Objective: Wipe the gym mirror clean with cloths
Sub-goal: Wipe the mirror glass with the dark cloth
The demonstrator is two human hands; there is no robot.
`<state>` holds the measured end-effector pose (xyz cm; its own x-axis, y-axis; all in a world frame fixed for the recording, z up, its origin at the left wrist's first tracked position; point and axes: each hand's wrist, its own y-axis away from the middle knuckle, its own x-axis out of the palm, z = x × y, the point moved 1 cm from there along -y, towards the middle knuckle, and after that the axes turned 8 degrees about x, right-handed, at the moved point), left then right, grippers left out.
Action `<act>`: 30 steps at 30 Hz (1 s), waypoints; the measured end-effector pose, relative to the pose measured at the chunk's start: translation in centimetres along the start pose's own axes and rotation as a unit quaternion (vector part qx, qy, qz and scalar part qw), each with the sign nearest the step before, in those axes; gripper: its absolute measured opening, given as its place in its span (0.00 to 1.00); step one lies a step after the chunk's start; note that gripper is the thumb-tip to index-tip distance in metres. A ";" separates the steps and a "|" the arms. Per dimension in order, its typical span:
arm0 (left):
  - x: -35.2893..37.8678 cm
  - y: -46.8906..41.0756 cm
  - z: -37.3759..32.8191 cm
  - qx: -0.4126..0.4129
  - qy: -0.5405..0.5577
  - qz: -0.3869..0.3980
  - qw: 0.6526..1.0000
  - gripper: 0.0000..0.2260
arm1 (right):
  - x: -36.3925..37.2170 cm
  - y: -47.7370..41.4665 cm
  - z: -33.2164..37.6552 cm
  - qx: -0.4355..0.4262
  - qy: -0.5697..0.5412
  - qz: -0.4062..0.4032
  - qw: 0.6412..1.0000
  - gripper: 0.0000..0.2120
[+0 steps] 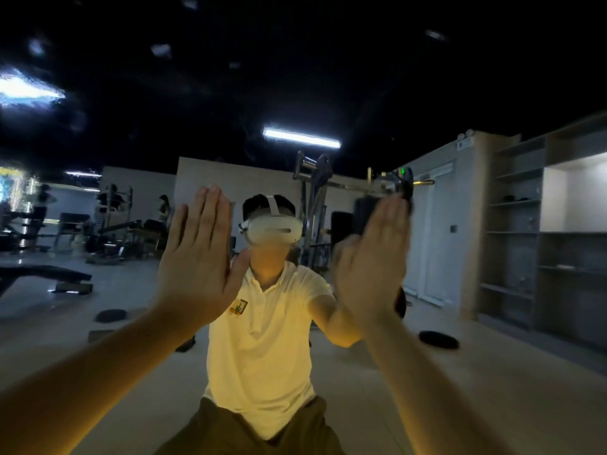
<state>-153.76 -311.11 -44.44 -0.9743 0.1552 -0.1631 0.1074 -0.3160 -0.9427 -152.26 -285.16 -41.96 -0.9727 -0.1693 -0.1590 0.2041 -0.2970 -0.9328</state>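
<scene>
Left hand and right hand held flat before the mirror.

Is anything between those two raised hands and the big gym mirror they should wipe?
Nothing clearly visible. The left hand and right hand are flat, fingers straight, before the smudged gym wall mirror. A dark edge shows behind the right hand, too blurred to call a cloth.

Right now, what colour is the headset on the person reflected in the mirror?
The headset is white, clearest in the head view.
</scene>
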 end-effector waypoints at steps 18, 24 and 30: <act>-1.3 0.1 -0.8 0.008 0.008 0.001 1.000 0.34 | -3.5 0.5 -13.0 -0.002 0.040 0.056 0.998 0.33; -1.7 0.3 -1.7 -0.010 -0.003 0.013 1.000 0.34 | -1.2 4.7 -6.5 0.024 -0.043 0.053 0.997 0.32; -2.9 1.7 -1.9 0.003 0.052 0.020 0.998 0.35 | 1.0 13.4 3.7 -0.211 -0.079 0.111 0.968 0.31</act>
<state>-150.38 -310.35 -46.14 -0.9435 0.2377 -0.2309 0.1450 -0.3304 -0.9326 -150.08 -292.83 -53.46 -0.8740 -0.3373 -0.3498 0.3097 0.1680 -0.9359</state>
